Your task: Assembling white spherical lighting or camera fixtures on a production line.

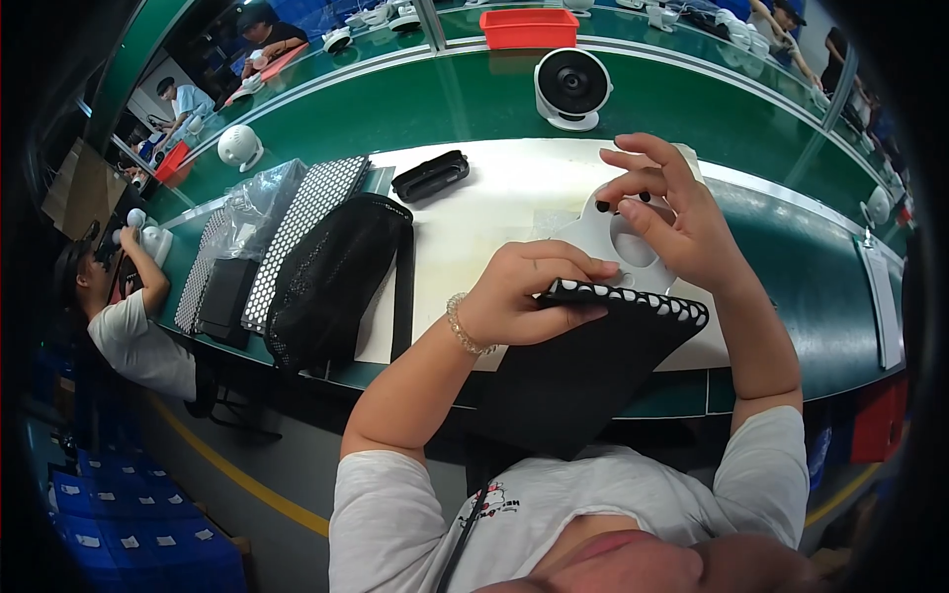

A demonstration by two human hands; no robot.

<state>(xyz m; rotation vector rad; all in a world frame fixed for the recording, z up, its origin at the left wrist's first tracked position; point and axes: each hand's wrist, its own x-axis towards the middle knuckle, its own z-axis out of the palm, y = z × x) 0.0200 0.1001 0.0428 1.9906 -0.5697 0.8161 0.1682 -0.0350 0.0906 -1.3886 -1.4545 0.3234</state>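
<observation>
My left hand (529, 292) grips the top edge of a black pouch (583, 366) with a white perforated rim, held tilted over the table's front edge. My right hand (662, 212) pinches a white plastic part (608, 237) with a large round hole and small black dots, holding it just above the pouch's opening. Whether the part touches the pouch I cannot tell. Both hands are over the white mat (494, 212).
A stack of black mesh pouches (336, 277) and white perforated sheets (301, 232) lies left, with a clear plastic bag (257, 203). A black tray (430, 176), a white round fan-like device (571, 87) and a red bin (529, 28) lie beyond. Other people work at left.
</observation>
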